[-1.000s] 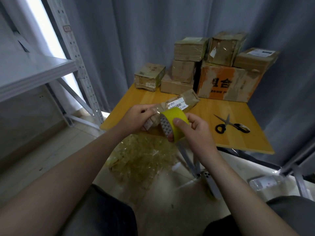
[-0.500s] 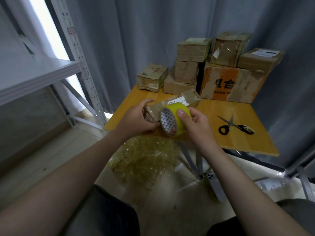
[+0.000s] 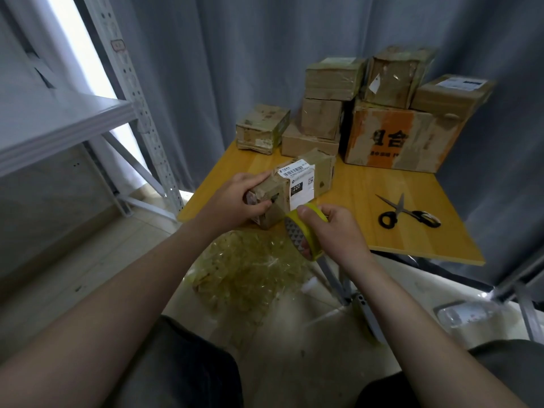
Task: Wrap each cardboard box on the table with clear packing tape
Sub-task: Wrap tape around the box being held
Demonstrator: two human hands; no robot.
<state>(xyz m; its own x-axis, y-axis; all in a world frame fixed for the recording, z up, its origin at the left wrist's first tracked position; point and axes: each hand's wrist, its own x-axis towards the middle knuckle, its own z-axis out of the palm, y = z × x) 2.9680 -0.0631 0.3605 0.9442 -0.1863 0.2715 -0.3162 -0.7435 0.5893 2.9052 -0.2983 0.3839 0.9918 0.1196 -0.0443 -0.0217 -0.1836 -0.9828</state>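
A small brown cardboard box with a white shipping label lies at the near edge of the yellow wooden table. My left hand grips its near end, thumb pressed on the end face. My right hand holds a yellow roll of tape just below the label side of the box, at the table's front edge. Several more cardboard boxes are stacked at the back of the table, among them a big orange-printed one.
Black-handled scissors lie on the table to the right. A heap of crumpled clear tape sits on the floor below the table. A grey metal shelf rack stands at the left. Grey curtains hang behind.
The box has turned so its white label faces me. My right hand has moved the tape roll down and right, off the box front to the table edge.
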